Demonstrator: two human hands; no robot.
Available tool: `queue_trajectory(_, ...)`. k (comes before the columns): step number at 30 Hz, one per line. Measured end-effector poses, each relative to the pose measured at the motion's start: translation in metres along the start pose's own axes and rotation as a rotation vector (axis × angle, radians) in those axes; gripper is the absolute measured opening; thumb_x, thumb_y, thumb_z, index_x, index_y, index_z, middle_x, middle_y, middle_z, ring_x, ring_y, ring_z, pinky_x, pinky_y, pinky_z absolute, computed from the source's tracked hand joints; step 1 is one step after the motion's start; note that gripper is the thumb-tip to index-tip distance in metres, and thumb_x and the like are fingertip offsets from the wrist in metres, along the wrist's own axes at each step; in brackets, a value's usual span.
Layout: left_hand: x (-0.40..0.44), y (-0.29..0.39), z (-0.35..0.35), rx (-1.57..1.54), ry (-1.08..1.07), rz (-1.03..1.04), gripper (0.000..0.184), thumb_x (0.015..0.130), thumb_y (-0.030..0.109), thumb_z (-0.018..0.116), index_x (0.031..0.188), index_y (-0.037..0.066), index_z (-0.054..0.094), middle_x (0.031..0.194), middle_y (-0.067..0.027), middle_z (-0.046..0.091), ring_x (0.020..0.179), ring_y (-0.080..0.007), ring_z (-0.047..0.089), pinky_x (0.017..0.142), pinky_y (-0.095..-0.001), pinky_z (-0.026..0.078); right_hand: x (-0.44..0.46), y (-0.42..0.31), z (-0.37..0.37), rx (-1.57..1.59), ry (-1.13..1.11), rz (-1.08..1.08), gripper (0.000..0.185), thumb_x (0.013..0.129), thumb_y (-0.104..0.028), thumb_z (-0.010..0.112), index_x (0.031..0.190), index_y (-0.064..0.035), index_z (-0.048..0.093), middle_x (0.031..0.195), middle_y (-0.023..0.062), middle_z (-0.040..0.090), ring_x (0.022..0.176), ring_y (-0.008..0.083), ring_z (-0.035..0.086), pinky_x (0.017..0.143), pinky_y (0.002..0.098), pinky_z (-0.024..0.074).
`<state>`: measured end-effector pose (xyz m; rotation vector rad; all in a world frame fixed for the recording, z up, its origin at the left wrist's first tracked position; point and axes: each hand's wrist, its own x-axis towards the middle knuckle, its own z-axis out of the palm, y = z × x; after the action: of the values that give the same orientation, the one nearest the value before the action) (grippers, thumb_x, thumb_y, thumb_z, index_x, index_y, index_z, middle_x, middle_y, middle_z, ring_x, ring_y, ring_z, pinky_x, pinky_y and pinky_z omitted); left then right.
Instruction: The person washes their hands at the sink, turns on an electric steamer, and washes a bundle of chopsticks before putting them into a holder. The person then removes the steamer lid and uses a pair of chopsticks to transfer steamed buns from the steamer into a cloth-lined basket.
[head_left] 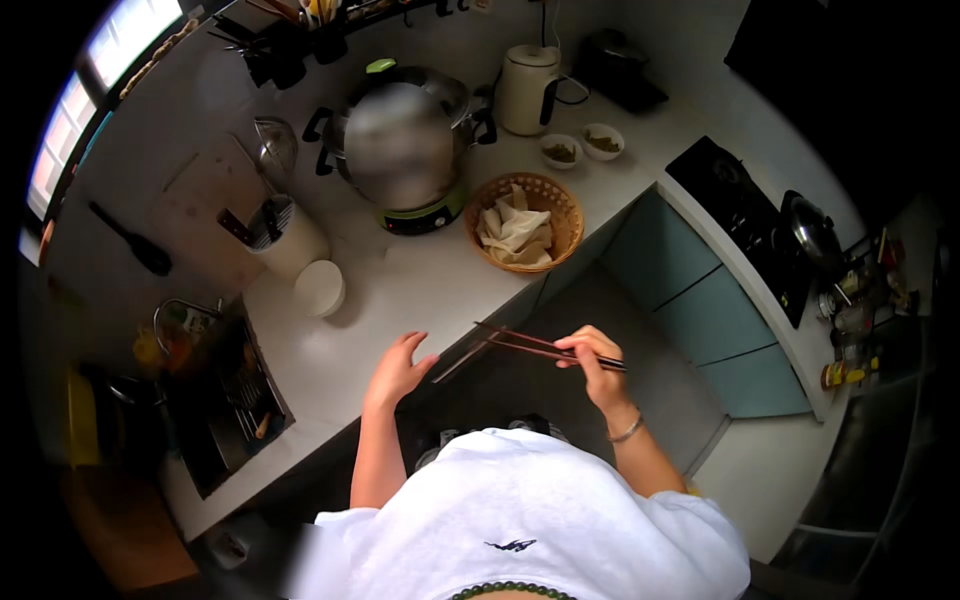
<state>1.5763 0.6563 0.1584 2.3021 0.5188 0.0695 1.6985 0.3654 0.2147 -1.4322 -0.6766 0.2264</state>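
Note:
In my right hand (595, 368) is a pair of long chopsticks (530, 345), dark at the held end, with the tips pointing left. My left hand (400, 370) hovers at the counter's front edge, thumb and fingers apart, holding nothing. Just beyond the chopsticks stands a round wicker basket (480, 250) with pale, folded, sheet-like pieces (515, 228) in it. Behind it to the left, a large metal pot (340, 125) with black handles sits on a green-edged electric base (425, 215); its middle is blurred.
A white bowl (320, 288) and a utensil holder (290, 240) stand left of the pot. The sink (215, 420) lies far left. A cream kettle (528, 90) and two small bowls of greenish food (561, 152) are behind the basket. The stove (740, 215) is at right.

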Motion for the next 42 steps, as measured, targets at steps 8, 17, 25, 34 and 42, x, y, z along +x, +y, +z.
queue_trajectory(8,0.060,0.042,0.048,0.053,-0.139,0.025,0.052,0.081,0.026,0.063,0.125,0.003,0.048,0.118,-0.0173,0.056,0.097,-0.0277,0.058,0.082,-0.0347,0.047,-0.011,0.008,-0.078,0.076,0.272,0.092,0.023,0.094,-0.015,0.043,0.090,0.0042,0.055,0.087,0.0071,0.055,0.074,0.0147,0.061,0.070,0.0265,0.0538)
queue_trajectory(17,0.156,0.025,0.082,-0.009,-0.079,-0.103,0.064,0.082,0.030,0.061,0.132,-0.001,0.036,0.110,-0.0212,0.059,0.093,-0.0316,0.061,0.081,-0.0374,0.048,0.033,0.029,-0.123,-0.008,0.400,-0.014,0.021,0.093,-0.017,0.046,0.091,0.0017,0.055,0.086,0.0075,0.056,0.073,0.0149,0.061,0.069,0.0284,0.0551)
queue_trajectory(25,0.247,0.012,0.098,-0.141,-0.019,-0.220,0.072,0.082,0.027,0.059,0.136,-0.006,0.025,0.084,-0.0196,0.064,0.073,-0.0294,0.064,0.067,-0.0370,0.050,0.112,0.044,-0.172,-0.038,0.512,0.021,0.020,0.093,-0.016,0.047,0.094,0.0020,0.055,0.086,0.0087,0.057,0.074,0.0156,0.061,0.069,0.0287,0.0551)
queue_trajectory(34,0.263,0.026,0.096,-0.479,-0.068,-0.381,0.063,0.081,0.012,0.052,0.138,0.006,0.027,0.075,-0.0121,0.063,0.053,-0.0164,0.060,0.046,-0.0283,0.047,0.192,0.067,-0.184,-0.009,0.461,0.051,0.022,0.093,-0.016,0.047,0.093,0.0030,0.058,0.087,0.0101,0.060,0.077,0.0168,0.063,0.069,0.0290,0.0550)
queue_trajectory(42,0.253,0.044,0.131,-0.670,0.067,-0.476,0.063,0.080,0.011,0.052,0.137,0.006,0.027,0.079,-0.0126,0.062,0.058,-0.0168,0.062,0.048,-0.0261,0.048,0.240,0.087,-0.205,0.030,0.381,0.101,0.023,0.093,-0.018,0.047,0.097,0.0022,0.056,0.087,0.0114,0.061,0.078,0.0177,0.063,0.071,0.0284,0.0540)
